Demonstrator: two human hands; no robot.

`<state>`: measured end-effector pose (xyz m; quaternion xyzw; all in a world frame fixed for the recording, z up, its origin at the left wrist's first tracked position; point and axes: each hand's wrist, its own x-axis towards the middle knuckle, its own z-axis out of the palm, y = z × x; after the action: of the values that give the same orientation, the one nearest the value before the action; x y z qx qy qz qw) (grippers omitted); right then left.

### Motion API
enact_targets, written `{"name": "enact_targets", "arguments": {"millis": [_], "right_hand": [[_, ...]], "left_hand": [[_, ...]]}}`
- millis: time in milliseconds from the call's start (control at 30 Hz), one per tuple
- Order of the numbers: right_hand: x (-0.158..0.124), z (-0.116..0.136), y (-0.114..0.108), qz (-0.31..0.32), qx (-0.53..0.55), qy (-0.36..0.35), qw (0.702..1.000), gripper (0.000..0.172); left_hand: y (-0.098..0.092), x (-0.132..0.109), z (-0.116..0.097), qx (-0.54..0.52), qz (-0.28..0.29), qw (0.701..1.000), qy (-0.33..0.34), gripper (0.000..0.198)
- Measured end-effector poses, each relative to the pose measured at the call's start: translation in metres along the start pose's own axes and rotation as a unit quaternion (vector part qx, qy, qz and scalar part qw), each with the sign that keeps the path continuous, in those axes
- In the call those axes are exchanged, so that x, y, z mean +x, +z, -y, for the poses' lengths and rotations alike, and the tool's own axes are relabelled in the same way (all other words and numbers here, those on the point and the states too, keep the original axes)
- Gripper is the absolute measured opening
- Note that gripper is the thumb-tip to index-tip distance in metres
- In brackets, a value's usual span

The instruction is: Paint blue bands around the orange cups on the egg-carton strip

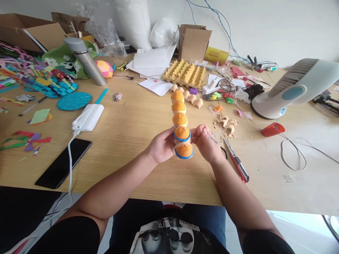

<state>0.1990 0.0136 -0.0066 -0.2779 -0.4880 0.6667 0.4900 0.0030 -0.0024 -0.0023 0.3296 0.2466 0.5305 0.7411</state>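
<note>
A strip of egg-carton cups [180,120] capped with orange clay runs away from me over the wooden table [132,123]. Its two nearest cups carry blue clay rings at their bases. My left hand [162,145] grips the strip's near end from the left, fingers curled round it. My right hand [206,141] pinches the same end from the right, thumb and fingers pressed against the ringed cups.
Red-handled scissors [237,163] and carton scraps [226,124] lie right of my hands. A fan [291,90], red cup [272,129] and cable sit further right. A black phone [63,163], white power bank [88,117], coloured paper pieces, a steel bottle [86,60] and a yellow egg tray [185,73] lie left and behind.
</note>
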Motion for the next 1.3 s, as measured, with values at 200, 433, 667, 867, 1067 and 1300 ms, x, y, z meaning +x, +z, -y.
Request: {"name": "enact_targets", "arguments": {"millis": [200, 433, 667, 867, 1067, 1300], "right_hand": [[0.003, 0.016, -0.010, -0.057, -0.048, -0.035, 0.997, 0.052], [-0.011, 0.023, 0.004, 0.023, -0.011, -0.003, 1.000, 0.036], [-0.011, 0.018, 0.014, 0.021, 0.005, -0.052, 0.998, 0.039], [-0.011, 0.013, 0.016, 0.034, 0.017, -0.036, 0.999, 0.037], [-0.008, 0.005, 0.010, 0.035, -0.005, -0.011, 0.999, 0.044], [-0.009, -0.001, 0.004, 0.028, -0.021, -0.019, 0.999, 0.039]], "left_hand": [[-0.005, 0.001, -0.002, -0.038, -0.009, 0.998, -0.049, 0.028], [-0.001, -0.005, -0.004, -0.035, 0.014, 0.995, -0.096, 0.028], [0.000, -0.007, -0.003, -0.024, 0.032, 0.994, -0.104, 0.028], [-0.001, -0.007, -0.003, -0.015, 0.047, 0.993, -0.110, 0.033], [-0.003, -0.005, -0.002, 0.003, 0.081, 0.991, -0.106, 0.035], [0.003, -0.007, -0.005, -0.048, 0.088, 0.985, -0.138, 0.027]]}}
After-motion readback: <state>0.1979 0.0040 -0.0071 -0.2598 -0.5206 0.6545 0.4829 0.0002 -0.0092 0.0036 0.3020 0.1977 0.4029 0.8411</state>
